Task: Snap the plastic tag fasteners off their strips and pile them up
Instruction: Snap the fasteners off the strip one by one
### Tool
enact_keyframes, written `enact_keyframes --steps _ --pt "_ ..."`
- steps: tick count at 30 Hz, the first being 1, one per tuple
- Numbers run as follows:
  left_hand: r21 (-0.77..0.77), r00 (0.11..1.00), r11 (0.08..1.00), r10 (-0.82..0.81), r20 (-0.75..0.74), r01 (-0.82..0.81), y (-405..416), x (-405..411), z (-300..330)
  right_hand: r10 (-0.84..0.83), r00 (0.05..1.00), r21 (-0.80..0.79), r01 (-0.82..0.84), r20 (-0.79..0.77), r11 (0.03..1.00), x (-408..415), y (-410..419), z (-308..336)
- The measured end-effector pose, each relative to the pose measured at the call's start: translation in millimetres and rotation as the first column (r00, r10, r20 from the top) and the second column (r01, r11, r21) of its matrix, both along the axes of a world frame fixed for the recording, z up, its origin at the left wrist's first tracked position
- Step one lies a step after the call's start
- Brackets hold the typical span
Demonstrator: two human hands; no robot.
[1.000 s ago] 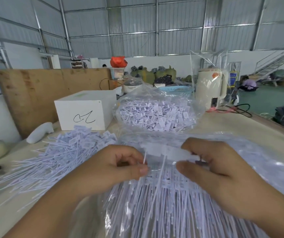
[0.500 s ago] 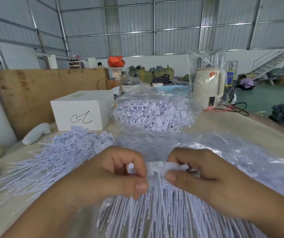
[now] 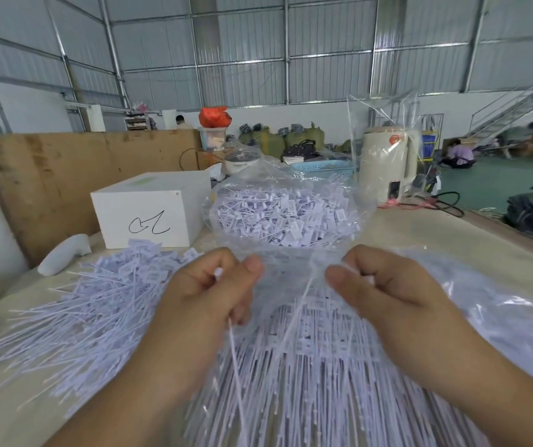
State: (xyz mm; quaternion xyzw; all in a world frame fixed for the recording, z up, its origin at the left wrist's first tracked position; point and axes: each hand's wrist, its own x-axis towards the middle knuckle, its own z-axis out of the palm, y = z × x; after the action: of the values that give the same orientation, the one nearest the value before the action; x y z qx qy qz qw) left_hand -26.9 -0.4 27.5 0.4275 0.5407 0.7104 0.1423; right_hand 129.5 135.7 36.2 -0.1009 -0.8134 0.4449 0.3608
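My left hand (image 3: 207, 301) grips a single white tag fastener (image 3: 234, 356); its thin tail hangs down below my fist. My right hand (image 3: 387, 291) holds a white strip of fasteners (image 3: 300, 304), whose tails trail down and to the left. The two hands are apart, with a gap between them. A loose pile of separated fasteners (image 3: 91, 311) spreads over the table on my left. Beneath my hands, a clear plastic bag (image 3: 500, 317) holds many unbroken strips (image 3: 316, 375).
Behind my hands sits a clear bag full of fasteners (image 3: 284, 217). A white box (image 3: 149, 211) and a white handheld tool (image 3: 62, 256) are at the back left, a cream kettle (image 3: 387, 162) at the back right. A plywood board (image 3: 65, 175) stands along the left.
My hands have pulled apart: the left one came away leftward with one fastener snapped off, while the right one kept the strip. Both hands have risen slightly.
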Motion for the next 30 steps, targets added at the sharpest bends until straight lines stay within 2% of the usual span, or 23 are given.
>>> enact_keyframes --steps 2,5,7,10,13,16,18,21,23,25,26,28,30 --pt "-0.105 0.988 0.987 -0.133 -0.077 0.124 0.0 4.9 -4.0 0.213 0.968 -0.024 -0.212 0.132 0.977 -2.0 -5.2 -4.5" --pt "-0.197 0.943 0.934 -0.32 -0.089 0.298 0.9 12.6 -6.1 0.352 0.911 -0.001 -0.36 0.213 0.933 -7.2 -8.6 -9.1" --pt "-0.204 0.916 0.909 -0.388 -0.102 0.363 -0.6 12.3 -3.7 0.337 0.922 0.001 -0.343 0.192 0.939 -7.8 -7.1 -9.3" --pt "-0.235 0.892 0.896 -0.42 -0.169 0.378 -5.3 10.7 1.4 0.235 0.958 0.067 -0.249 0.164 0.966 -7.1 -4.9 -8.5" --pt "-0.259 0.9 0.905 -0.391 -0.191 0.338 -7.0 7.8 3.8 0.253 0.934 0.127 -0.291 0.254 0.948 -4.2 -2.7 -5.9" --pt "-0.241 0.93 0.919 -0.348 -0.119 0.313 -5.9 2.5 3.7 0.144 0.921 0.326 -0.27 0.362 0.906 -0.3 3.2 -1.7" --pt "-0.283 0.897 0.876 -0.431 -0.097 0.39 -7.7 0.9 3.3 0.074 0.927 0.388 -0.226 0.369 0.894 2.2 4.1 0.5" --pt "-0.342 0.809 0.778 -0.583 -0.08 0.527 -10.4 3.4 3.5 0.116 0.918 0.348 -0.258 0.38 0.901 2.6 0.7 1.3" --pt "-0.281 0.837 0.822 -0.538 -0.101 0.495 -7.9 7.2 2.4 0.118 0.937 0.333 -0.233 0.33 0.914 -0.2 -1.9 -2.6" --pt "-0.15 0.928 0.931 -0.351 -0.126 0.332 -0.6 15.9 -2.2 0.036 0.971 0.347 -0.119 0.237 0.93 -5.2 -7.7 -6.2" --pt "-0.084 0.967 0.973 -0.224 -0.122 0.215 3.3 20.1 -4.9 -0.012 0.984 0.307 -0.044 0.179 0.951 -7.5 -10.3 -6.4" --pt "-0.001 0.994 1.0 0.001 -0.106 -0.001 7.9 23.1 -8.5 -0.127 0.992 0.108 0.124 0.021 0.986 -9.2 -8.1 -1.7" --pt "0.016 0.994 0.997 0.072 -0.08 -0.071 8.4 20.2 -9.4 -0.242 0.962 0.05 0.25 -0.125 0.967 -3.6 3.7 6.0"
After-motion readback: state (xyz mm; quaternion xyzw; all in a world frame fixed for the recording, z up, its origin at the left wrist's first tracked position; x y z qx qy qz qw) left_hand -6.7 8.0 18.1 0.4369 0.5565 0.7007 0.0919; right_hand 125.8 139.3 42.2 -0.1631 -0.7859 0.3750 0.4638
